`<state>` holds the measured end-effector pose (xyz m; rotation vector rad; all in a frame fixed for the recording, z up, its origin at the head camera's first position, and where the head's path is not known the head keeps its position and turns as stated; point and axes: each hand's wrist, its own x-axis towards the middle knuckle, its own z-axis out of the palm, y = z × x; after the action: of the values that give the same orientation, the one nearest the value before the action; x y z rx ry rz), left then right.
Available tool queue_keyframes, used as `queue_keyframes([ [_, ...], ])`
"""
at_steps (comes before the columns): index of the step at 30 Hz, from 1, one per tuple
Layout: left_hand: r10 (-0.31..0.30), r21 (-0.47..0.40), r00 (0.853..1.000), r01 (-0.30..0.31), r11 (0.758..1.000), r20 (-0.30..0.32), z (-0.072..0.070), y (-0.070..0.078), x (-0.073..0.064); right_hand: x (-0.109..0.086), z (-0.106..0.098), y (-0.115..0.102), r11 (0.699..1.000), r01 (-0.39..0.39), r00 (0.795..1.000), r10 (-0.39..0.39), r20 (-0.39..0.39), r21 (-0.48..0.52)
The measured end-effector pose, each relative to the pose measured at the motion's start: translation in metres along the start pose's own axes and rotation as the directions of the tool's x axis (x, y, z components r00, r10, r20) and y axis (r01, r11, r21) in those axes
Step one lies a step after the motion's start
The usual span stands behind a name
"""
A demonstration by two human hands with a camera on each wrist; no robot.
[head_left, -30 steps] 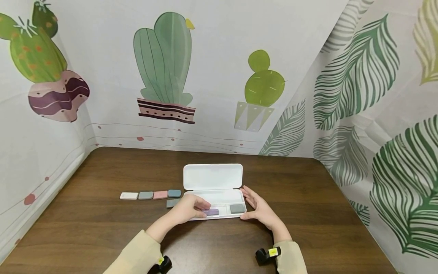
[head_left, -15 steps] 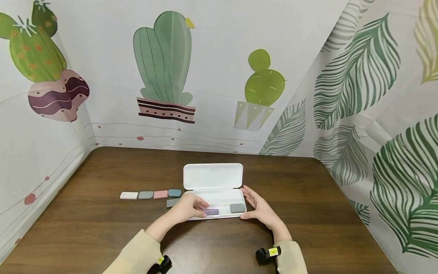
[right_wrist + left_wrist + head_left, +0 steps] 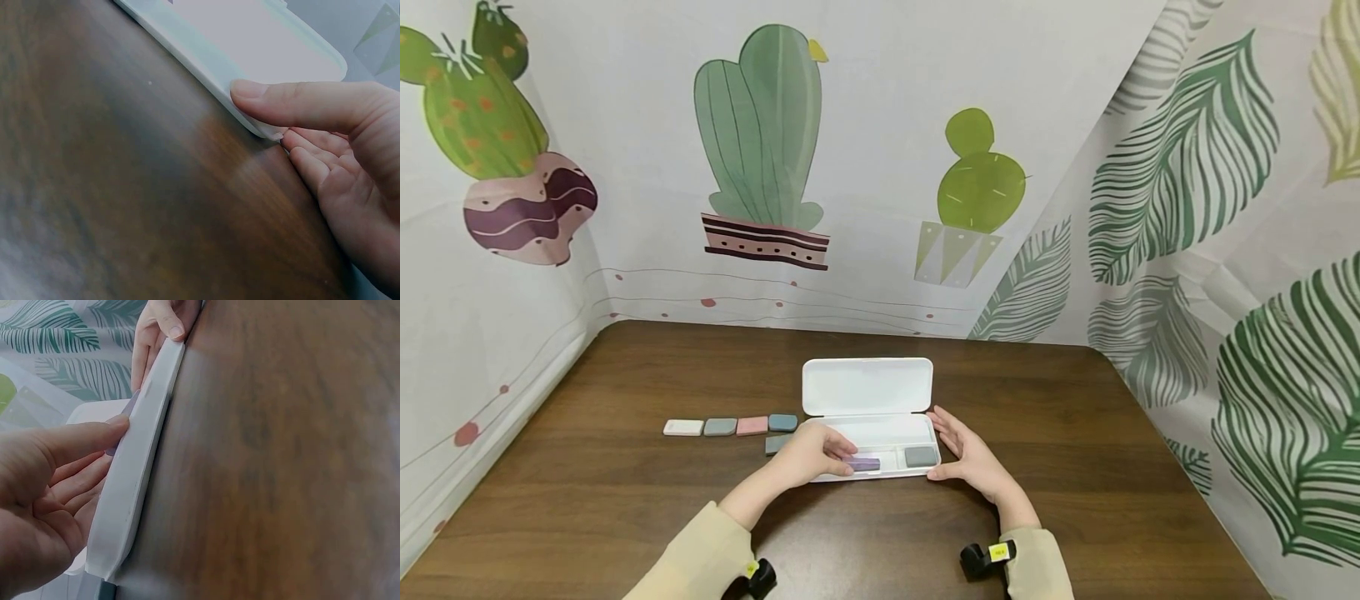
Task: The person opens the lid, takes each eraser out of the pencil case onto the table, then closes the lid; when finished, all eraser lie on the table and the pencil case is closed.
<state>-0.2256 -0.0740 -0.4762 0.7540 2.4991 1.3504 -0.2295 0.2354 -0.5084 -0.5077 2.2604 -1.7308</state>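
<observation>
A white pencil case (image 3: 880, 432) lies on the table with its lid raised. At its front left my left hand (image 3: 815, 452) pinches a purple block, apparently an eraser (image 3: 867, 464), between thumb and fingers, inside the front compartment. The left wrist view shows the thumb on the purple eraser (image 3: 129, 405) just over the case's front wall (image 3: 134, 456). My right hand (image 3: 967, 458) holds the case's right end, thumb at the front corner and fingers along the side. A grey-green eraser (image 3: 921, 456) sits in the small right compartment.
Left of the case, a white eraser (image 3: 682, 428), a grey-green one (image 3: 720, 427), a pink one (image 3: 752, 427) and a blue one (image 3: 782, 422) form a row. Another greyish eraser (image 3: 775, 445) is partly behind my left hand. Printed cloth walls border the wooden table (image 3: 1045, 400).
</observation>
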Motion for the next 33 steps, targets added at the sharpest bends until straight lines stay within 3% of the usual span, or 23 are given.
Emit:
queue_keyframes([
  [9, -0.008, -0.031, 1.000, 0.008, 0.999, -0.019, 0.000, 0.000, -0.001, 0.000, 0.000, 0.000, 1.000, 0.004, 1.000, -0.004, -0.002, -0.009],
  [15, -0.037, -0.084, 0.999, 0.035, 0.996, -0.022, -0.007, 0.000, -0.003, 0.000, 0.000, -0.002, 1.000, -0.011, 1.000, 0.011, -0.009, -0.022],
  [25, -0.078, -0.167, 0.995, 0.088, 0.982, 0.069, -0.039, -0.007, -0.010, 0.000, -0.001, 0.000, 1.000, 0.003, 1.000, -0.003, -0.008, -0.029],
  [33, -0.186, -0.179, 0.981, 0.192, 0.965, 0.051, -0.070, -0.019, -0.019, -0.001, 0.000, -0.003, 1.000, -0.004, 1.000, 0.004, -0.003, -0.005],
])
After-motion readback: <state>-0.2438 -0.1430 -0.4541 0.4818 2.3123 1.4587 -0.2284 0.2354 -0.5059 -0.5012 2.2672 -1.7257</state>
